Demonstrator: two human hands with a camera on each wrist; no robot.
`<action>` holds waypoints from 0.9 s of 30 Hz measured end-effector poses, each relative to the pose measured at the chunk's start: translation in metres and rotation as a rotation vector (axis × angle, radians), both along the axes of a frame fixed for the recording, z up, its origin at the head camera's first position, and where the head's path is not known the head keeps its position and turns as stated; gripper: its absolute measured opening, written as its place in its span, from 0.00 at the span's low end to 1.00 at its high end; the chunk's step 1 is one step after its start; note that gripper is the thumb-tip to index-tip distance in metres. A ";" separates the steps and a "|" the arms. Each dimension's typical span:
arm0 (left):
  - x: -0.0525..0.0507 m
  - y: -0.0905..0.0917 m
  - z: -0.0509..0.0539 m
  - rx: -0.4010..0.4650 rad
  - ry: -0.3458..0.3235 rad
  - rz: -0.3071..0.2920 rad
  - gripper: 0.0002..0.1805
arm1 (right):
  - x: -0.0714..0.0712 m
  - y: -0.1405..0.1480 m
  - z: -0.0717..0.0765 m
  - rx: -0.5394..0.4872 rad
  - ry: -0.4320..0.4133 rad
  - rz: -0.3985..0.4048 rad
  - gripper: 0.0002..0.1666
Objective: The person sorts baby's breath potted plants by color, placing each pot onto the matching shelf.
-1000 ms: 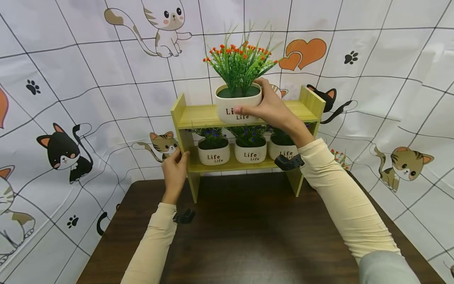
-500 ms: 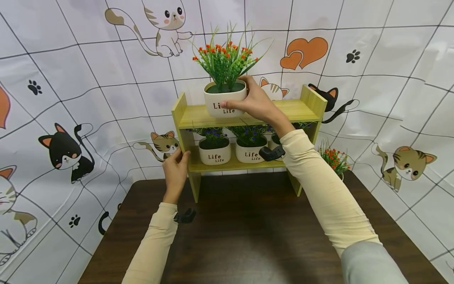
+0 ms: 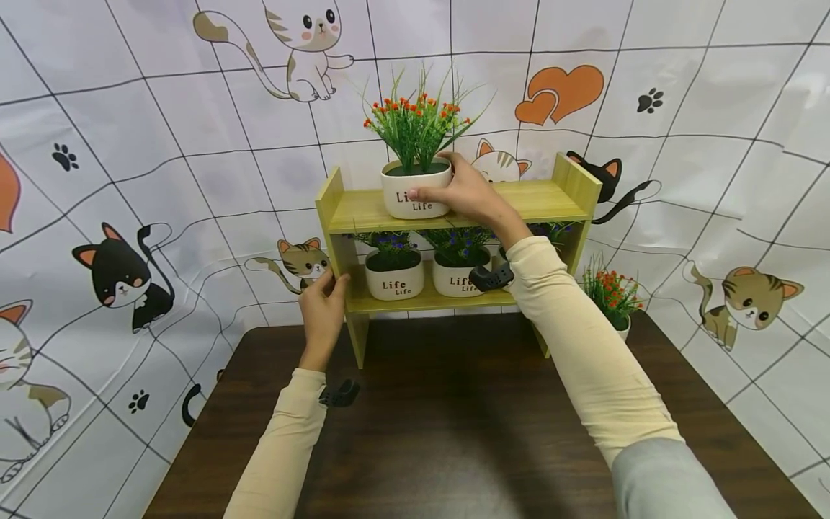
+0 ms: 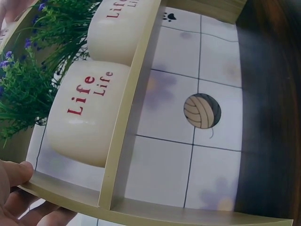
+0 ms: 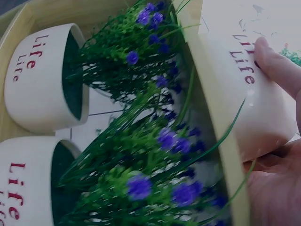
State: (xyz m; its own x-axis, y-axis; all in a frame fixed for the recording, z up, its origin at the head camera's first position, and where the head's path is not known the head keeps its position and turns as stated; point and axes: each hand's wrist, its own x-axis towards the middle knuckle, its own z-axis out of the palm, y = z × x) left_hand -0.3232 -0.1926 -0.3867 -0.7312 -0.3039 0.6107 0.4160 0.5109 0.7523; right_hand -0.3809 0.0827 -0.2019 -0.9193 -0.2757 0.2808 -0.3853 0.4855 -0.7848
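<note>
In the head view my right hand (image 3: pixel 472 192) grips a white oval flowerpot (image 3: pixel 415 189) with "Life" lettering and orange flowers, thumb across its front. The pot is upright at the upper board of a two-tier wooden shelf (image 3: pixel 532 202), left of its middle. My left hand (image 3: pixel 321 310) pinches the shelf's left side panel between thumb and fingers, also seen in the left wrist view, where its thumb (image 4: pixel 19 173) lies inside the panel. On the lower board stand white pots (image 3: pixel 394 281) with purple flowers (image 5: pixel 139 187); my right forearm partly hides the rightmost one.
A dark brown table (image 3: pixel 415 425) bears the shelf. Behind the shelf's right end stands another pot with orange flowers (image 3: pixel 612 292). A wall sheet (image 3: pixel 162 180) with cartoon cats and grid lines closes off the back and sides.
My right hand has carried the orange-flowered pot left, then lowered it slightly toward the upper board. The orange-flowered plant behind the shelf has come into fuller view. My left hand stays on the panel.
</note>
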 end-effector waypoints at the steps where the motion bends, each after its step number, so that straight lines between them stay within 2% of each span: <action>1: 0.000 0.000 0.000 0.001 0.000 0.000 0.10 | 0.000 0.001 -0.001 0.003 -0.017 -0.003 0.65; 7: 0.001 0.001 0.000 0.013 -0.003 -0.013 0.10 | -0.001 0.003 -0.003 0.015 -0.058 -0.004 0.68; 13: 0.000 0.001 -0.001 0.015 -0.019 -0.007 0.11 | -0.001 0.002 -0.004 0.006 -0.072 -0.008 0.66; 27: 0.000 0.001 0.000 0.018 -0.010 -0.011 0.10 | 0.002 0.001 -0.005 0.005 -0.041 -0.011 0.64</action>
State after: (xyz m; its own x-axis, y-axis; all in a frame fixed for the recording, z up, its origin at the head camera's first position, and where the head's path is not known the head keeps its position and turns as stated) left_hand -0.3230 -0.1913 -0.3869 -0.7409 -0.3062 0.5978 0.4139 0.4929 0.7653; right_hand -0.3792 0.0835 -0.2074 -0.9331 -0.2665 0.2414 -0.3472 0.4937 -0.7973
